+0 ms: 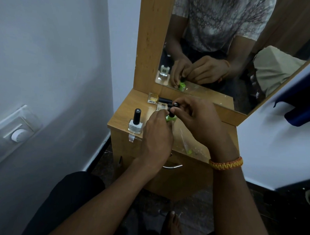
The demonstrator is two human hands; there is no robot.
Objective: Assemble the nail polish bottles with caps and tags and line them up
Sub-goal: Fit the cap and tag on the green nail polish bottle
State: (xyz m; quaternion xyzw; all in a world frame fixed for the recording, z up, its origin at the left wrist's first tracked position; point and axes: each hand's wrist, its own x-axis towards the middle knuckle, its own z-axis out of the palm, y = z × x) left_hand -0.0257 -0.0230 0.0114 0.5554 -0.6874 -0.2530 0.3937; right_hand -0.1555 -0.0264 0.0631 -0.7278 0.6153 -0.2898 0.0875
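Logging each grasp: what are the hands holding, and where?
Left hand holds the green bottle by its body; right hand pinches its black cap.

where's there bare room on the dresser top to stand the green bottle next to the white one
Free: the wood strip left of and behind the white bottle, toward the wall-side edge of the dresser top. Crowded: the back corner, with the yellow tag and a lying black cap. The left hand, right hand and green bottle fill the middle.
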